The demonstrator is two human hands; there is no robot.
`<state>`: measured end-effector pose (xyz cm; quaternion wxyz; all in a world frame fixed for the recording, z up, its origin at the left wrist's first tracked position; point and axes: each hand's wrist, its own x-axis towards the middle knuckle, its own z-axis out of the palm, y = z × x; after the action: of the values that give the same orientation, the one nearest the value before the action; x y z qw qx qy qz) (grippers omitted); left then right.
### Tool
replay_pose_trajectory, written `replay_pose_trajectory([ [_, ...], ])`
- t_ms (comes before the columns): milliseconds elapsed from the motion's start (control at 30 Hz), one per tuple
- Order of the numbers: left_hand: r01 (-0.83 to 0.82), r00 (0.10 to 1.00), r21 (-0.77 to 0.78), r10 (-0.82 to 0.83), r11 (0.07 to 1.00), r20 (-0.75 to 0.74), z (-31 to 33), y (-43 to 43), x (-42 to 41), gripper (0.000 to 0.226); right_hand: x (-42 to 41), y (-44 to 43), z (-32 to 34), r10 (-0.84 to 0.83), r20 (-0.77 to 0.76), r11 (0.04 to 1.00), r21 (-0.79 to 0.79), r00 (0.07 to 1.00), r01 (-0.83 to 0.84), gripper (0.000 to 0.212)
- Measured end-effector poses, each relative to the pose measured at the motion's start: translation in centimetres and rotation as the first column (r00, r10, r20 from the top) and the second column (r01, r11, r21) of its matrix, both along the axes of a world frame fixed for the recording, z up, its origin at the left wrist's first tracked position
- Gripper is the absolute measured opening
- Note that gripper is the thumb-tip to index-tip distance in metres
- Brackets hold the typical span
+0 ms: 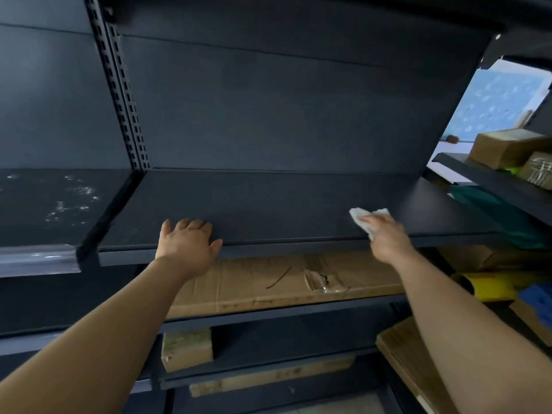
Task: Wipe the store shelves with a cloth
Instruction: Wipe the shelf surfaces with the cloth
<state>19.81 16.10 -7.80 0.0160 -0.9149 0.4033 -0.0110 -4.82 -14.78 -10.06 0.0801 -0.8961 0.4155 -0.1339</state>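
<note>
Right hand [385,234] clutching cloth [363,218], left hand [186,245] flat on shelf [268,204]

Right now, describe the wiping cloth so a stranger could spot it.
Find the dark bare shelf at chest height. Near its right front edge, the right hand presses a small crumpled white cloth, the only white thing on that shelf.

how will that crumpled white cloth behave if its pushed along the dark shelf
The crumpled white cloth probably stays floppy, bunching under the right hand. It looks light, so should slide easily over the smooth dark shelf, though a loose edge may drag or fold.
</note>
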Motion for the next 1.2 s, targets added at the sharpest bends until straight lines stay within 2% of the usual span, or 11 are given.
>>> replay_pose_trajectory([
  [100, -0.033, 0.999, -0.011, 0.032, 0.999, -0.002, 0.0, -2.3, -1.3, 0.057, -0.2, -4.4, 0.5, 0.027, 0.109, 0.995, 0.095, 0.994, -0.038, 0.077],
  [267, -0.069, 0.998, -0.017, 0.069, 0.997, -0.008, -0.1, -5.1, -3.6, 0.055, 6.8, 0.8, 2.4, 0.221, 0.187, 0.974, -0.089, 0.957, -0.207, 0.052],
  [400, -0.1, 0.995, -0.032, 0.099, 0.994, -0.016, 0.0, -5.9, -4.3, 0.053, 12.0, 6.9, 1.6, 0.501, -0.048, 0.861, -0.073, 0.864, -0.504, 0.051],
  [467, -0.107, 0.994, -0.052, 0.105, 0.993, -0.029, 0.1, -6.1, -4.3, 0.052, 13.8, 7.8, 1.5, 0.551, -0.101, 0.826, -0.074, 0.828, -0.559, 0.049],
  [633, -0.114, 0.991, -0.081, 0.108, 0.99, -0.076, 0.0, -6.3, -4.4, 0.053, 13.2, 1.8, 1.5, 0.438, -0.058, 0.894, -0.08, 0.897, -0.442, 0.042],
  [800, -0.112, 0.992, -0.091, 0.107, 0.99, -0.06, -0.4, -6.4, -4.5, 0.053, 5.9, -6.7, 0.9, 0.11, -0.01, 0.993, -0.049, 0.994, -0.11, 0.024],
  [900, -0.105, 0.993, -0.087, 0.1, 0.991, -0.056, -0.4, -6.2, -4.4, 0.053, 1.2, -8.8, 1.7, -0.091, 0.115, 0.995, 0.06, 0.989, 0.084, 0.039],
  [1000, -0.091, 0.995, -0.07, 0.088, 0.993, -0.037, -0.2, -6.3, -4.5, 0.053, 1.3, -4.9, 2.0, -0.157, 0.183, 0.984, 0.109, 0.97, 0.139, 0.041],
  [1033, -0.078, 0.997, -0.073, 0.076, 0.994, -0.03, -0.1, -6.6, -4.7, 0.052, 2.3, -2.6, 1.7, -0.133, 0.216, 0.989, 0.096, 0.967, 0.115, 0.04],
  [1100, -0.038, 0.999, -0.088, 0.036, 0.995, -0.027, 0.1, -7.6, -5.6, 0.052, 4.4, 2.3, 0.7, 0.051, 0.247, 0.999, -0.015, 0.968, -0.048, 0.045],
  [1200, 0.025, 0.998, -0.096, -0.031, 0.995, -0.053, -0.2, -9.8, -7.7, 0.053, 5.1, 7.8, -1.3, 0.266, 0.1, 0.95, -0.197, 0.959, -0.243, 0.048],
])
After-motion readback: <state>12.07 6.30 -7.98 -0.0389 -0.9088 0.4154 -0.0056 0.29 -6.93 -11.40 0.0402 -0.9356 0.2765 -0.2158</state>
